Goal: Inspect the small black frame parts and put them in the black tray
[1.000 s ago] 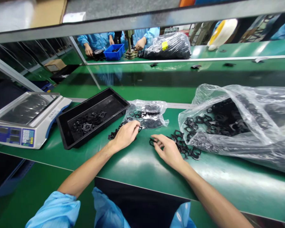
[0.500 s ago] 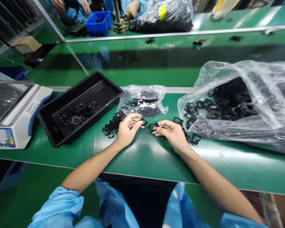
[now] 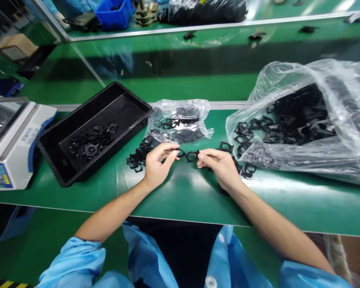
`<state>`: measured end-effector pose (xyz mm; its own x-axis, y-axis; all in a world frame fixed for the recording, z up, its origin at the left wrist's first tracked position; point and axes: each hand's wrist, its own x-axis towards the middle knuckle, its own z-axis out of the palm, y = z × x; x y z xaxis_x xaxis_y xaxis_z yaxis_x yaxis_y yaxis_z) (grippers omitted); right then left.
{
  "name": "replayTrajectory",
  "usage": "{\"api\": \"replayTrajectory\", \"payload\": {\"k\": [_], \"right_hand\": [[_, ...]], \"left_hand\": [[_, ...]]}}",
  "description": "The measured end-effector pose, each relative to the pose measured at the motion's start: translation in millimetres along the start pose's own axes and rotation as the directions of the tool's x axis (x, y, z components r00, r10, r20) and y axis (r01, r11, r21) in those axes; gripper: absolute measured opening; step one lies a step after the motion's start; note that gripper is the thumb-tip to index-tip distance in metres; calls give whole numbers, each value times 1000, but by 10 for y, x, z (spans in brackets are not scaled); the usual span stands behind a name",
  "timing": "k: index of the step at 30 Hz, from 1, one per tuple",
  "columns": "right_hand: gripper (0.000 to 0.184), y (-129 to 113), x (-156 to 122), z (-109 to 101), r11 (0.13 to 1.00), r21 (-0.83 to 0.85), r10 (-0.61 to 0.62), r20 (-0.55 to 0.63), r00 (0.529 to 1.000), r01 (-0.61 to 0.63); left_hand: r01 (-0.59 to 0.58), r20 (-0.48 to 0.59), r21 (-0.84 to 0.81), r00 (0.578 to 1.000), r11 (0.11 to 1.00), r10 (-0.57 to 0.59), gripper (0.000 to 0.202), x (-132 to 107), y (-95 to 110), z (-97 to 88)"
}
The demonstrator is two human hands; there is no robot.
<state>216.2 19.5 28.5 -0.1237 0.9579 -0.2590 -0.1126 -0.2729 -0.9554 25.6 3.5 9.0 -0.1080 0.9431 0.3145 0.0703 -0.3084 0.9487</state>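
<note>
Between thumb and fingers, my left hand (image 3: 160, 161) pinches a small black plastic ring part (image 3: 181, 153). My right hand (image 3: 217, 163) grips a second black ring part (image 3: 192, 156) by its right edge. The two parts are held close together above the green table; whether they touch I cannot tell. Left of my left hand lies a pile of similar black parts (image 3: 135, 160). Behind my hands is a small clear bag (image 3: 180, 132) with more of them inside. Several loose parts (image 3: 247, 171) lie beside my right hand.
A black tray (image 3: 120, 90) holding black parts stands at the left, beside a weighing scale (image 3: 21, 148). To the right, a large clear bag (image 3: 276, 156) spills similar parts. A metal ledge (image 3: 192, 28) crosses behind, with a blue bin (image 3: 114, 14) beyond it.
My hands have brought the two ring parts closer together, and the right-hand part sits flatter. The view has tipped down slightly; a co-worker's hands at the back have mostly left the picture.
</note>
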Motion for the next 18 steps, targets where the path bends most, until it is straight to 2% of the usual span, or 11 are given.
{"api": "replayTrajectory", "payload": {"k": [4,10,12,15,18], "right_hand": [[38,9,-11,7,999,46,28,10,1000,-28],[40,27,-27,43,997,64,32,25,999,-33],[40,33,-30,45,998,61,25,26,999,-27],[38,39,-36,43,997,71,25,47,999,-28],[36,39,-47,45,996,81,28,95,995,-36]], "left_hand": [[22,-1,-4,1000,1000,-22,24,-2,7,-20],[-153,45,159,988,975,147,15,30,42,-53],[-131,41,132,991,982,127,14,26,42,-41],[-39,36,87,999,995,36,17,1,15,-6],[6,49,107,999,994,-11,19,-13,-19,18]]}}
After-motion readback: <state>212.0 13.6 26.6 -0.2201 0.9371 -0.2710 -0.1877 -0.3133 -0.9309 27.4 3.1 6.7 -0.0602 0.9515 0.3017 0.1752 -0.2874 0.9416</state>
